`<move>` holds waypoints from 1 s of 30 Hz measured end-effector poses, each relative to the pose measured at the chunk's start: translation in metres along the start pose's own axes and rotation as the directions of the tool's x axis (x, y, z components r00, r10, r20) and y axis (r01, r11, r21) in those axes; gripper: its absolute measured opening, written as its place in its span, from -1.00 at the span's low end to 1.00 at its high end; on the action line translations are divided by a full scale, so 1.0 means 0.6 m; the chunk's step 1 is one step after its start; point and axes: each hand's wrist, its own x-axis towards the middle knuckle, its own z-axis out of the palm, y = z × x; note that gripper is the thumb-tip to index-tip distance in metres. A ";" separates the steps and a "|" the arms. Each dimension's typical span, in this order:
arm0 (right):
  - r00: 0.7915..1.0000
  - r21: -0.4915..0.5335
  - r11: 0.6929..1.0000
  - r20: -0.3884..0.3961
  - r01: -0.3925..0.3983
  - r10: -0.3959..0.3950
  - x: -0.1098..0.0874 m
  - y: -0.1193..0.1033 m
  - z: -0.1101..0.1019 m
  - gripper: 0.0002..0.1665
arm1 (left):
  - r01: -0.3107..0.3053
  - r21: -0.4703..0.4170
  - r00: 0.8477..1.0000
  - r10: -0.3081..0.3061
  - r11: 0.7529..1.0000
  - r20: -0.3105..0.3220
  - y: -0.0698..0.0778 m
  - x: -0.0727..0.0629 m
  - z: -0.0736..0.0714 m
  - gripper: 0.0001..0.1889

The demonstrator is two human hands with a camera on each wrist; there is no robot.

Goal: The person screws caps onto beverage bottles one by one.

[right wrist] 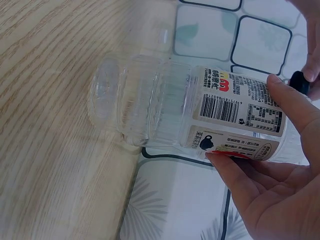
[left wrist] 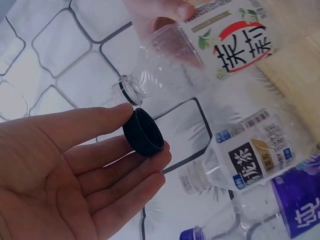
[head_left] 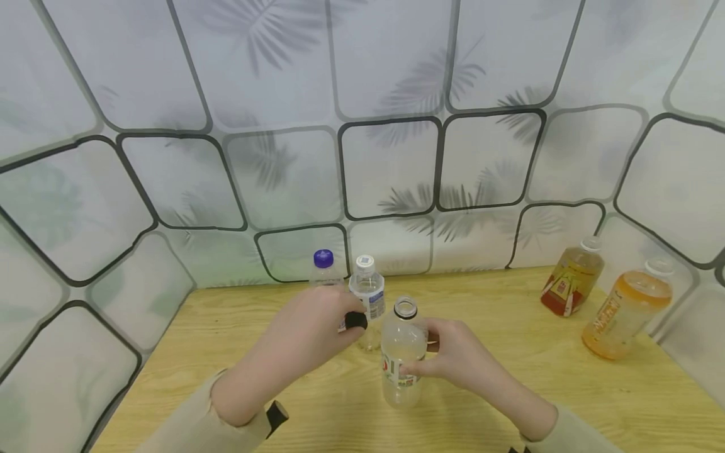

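Observation:
My right hand (head_left: 459,355) grips a clear plastic bottle (head_left: 401,393) round its side, thumb on one face and fingers on the other. Its neck is bare, and a white label with a barcode (right wrist: 219,109) shows in the right wrist view. My left hand (head_left: 314,324) pinches a black bottle cap (left wrist: 143,132) between thumb and fingers. In the left wrist view the cap's hollow side is visible, close to the bottle's open neck (left wrist: 129,91). Behind my hands stand a clear bottle with a white cap (head_left: 365,264) and another with a purple-blue cap (head_left: 323,258), partly hidden by my left hand.
On the right of the wooden table (head_left: 226,321) stand a white-capped bottle with a red and yellow label (head_left: 572,280) and a white-capped bottle with orange bands (head_left: 627,314). A patterned cloth wall (head_left: 391,170) encloses the table's back and sides.

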 end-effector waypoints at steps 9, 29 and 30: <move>1.000 0.012 1.000 0.009 0.013 -0.013 0.001 0.004 0.000 -0.32 | -0.035 -0.003 0.999 0.035 0.999 -0.014 0.020 0.025 -0.013 -0.90; 0.999 0.013 0.999 0.003 0.031 -0.032 -0.001 0.002 -0.001 -0.36 | -0.020 -0.015 0.999 0.020 1.000 -0.028 0.047 0.063 -0.018 -0.79; 1.000 0.014 0.999 0.004 0.030 -0.030 -0.001 0.002 -0.001 -0.36 | -0.022 -0.009 0.999 0.022 1.000 -0.025 0.048 0.064 -0.017 -0.78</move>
